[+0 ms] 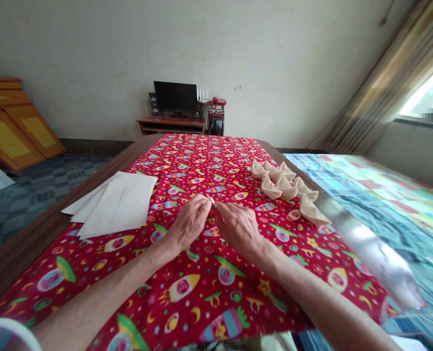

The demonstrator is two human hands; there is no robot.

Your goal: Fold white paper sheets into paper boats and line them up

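My left hand (191,219) and my right hand (238,225) meet over the middle of the red patterned cloth, fingers curled inward. Between their fingertips shows a small white edge of folded paper (212,200); most of it is hidden by the fingers. To the left lies a fanned stack of cream paper sheets (119,202). On the right side several folded paper boats (286,184) stand grouped together, and one paper boat (313,212) sits closest to me. Neither hand touches the stack or the boats.
The red cloth (216,273) covers most of a dark wooden table (103,187). A bed with a colourful cover (377,204) adjoins the right side. Beyond the table's far end, a monitor (175,96) rests on a small desk (170,123). A wooden cabinet (13,124) stands left.
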